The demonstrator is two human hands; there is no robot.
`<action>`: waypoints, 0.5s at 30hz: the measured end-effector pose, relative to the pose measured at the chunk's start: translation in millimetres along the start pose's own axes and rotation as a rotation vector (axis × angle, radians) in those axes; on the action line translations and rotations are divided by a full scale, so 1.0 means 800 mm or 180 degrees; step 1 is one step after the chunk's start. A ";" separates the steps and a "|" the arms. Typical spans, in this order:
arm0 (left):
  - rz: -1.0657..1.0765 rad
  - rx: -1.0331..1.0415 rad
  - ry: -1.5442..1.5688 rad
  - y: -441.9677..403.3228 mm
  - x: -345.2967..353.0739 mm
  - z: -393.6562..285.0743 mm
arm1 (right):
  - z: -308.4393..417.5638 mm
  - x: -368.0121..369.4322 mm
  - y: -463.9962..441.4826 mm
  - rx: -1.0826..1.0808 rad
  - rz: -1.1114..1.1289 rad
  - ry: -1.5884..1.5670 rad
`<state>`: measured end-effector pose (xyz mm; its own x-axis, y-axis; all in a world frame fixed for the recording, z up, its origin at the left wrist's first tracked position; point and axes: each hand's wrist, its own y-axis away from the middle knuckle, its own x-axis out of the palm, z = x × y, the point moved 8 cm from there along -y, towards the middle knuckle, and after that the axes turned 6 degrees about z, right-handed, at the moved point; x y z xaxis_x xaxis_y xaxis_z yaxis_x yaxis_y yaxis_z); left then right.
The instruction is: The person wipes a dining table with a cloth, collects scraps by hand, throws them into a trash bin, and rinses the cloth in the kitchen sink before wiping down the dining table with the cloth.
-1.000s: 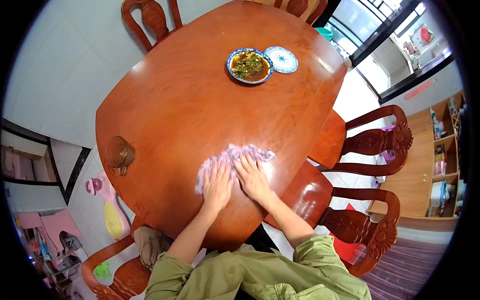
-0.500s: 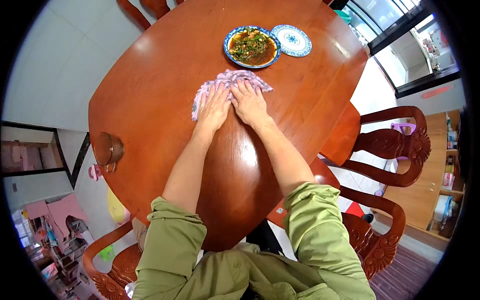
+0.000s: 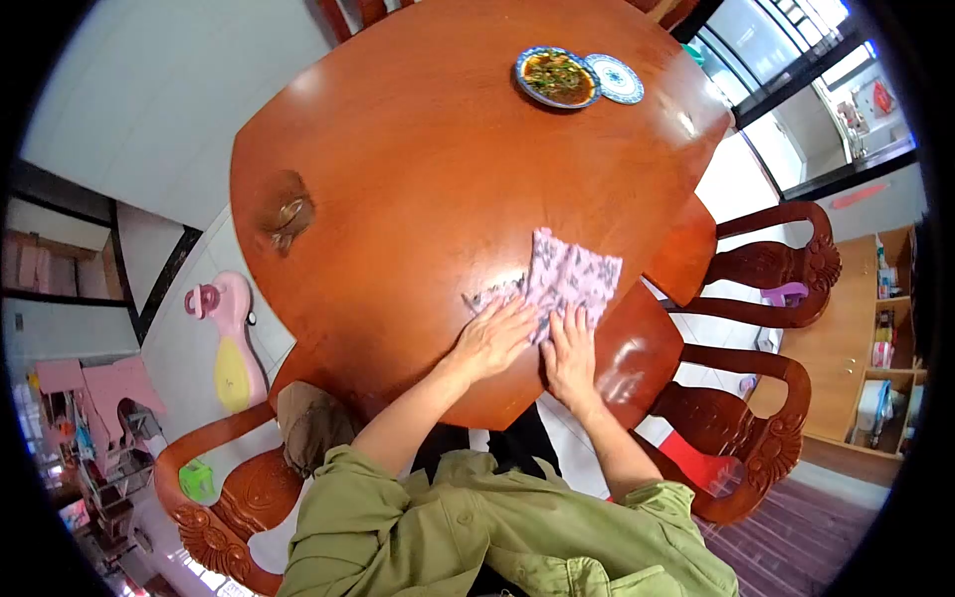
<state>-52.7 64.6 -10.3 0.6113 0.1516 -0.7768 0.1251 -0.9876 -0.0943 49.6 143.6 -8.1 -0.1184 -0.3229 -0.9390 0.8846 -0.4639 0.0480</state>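
A pink cloth with a dark pattern lies on the wooden table close to its near edge, its right part spread out and its left part bunched. My left hand rests on the bunched left part, fingers stretched out. Beside it, my right hand lies on the cloth's lower edge with its fingers extended. Neither hand is closed around the cloth.
Toward the far side stand a blue-rimmed dish of food and a blue-and-white plate. A brown glass mug is near the left edge. Carved wooden chairs surround the table; a pink-and-yellow ride-on toy is on the floor.
Both hands and the cloth have come from near the dish back toward my body and to the right. The cloth's right part now lies flatter. The camera view has shifted too.
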 end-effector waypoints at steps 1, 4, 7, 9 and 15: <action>-0.0024 0.0005 0.0041 0.028 -0.006 -0.005 | 0.023 0.012 0.019 0.0023 0.0089 -0.0051; 0.0090 -0.0424 -0.0217 0.104 -0.028 -0.011 | 0.106 0.045 0.052 -0.0135 0.0276 -0.0157; -0.0183 -0.1448 -0.0483 0.167 -0.034 0.029 | 0.186 0.077 0.045 -0.0548 0.0446 -0.0438; -0.0704 -0.1781 -0.0446 0.203 -0.054 0.045 | 0.220 0.080 0.022 -0.0841 0.0233 -0.0374; -0.1477 -0.2353 0.0540 0.203 -0.061 0.062 | 0.199 0.045 -0.028 -0.0522 0.0402 -0.1953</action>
<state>-101.1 -105.5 -18.8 0.4738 0.5920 -0.6519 0.8257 -0.5560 0.0952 -46.7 11.0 11.3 -0.2021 -0.8022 -0.5618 0.9603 -0.2750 0.0472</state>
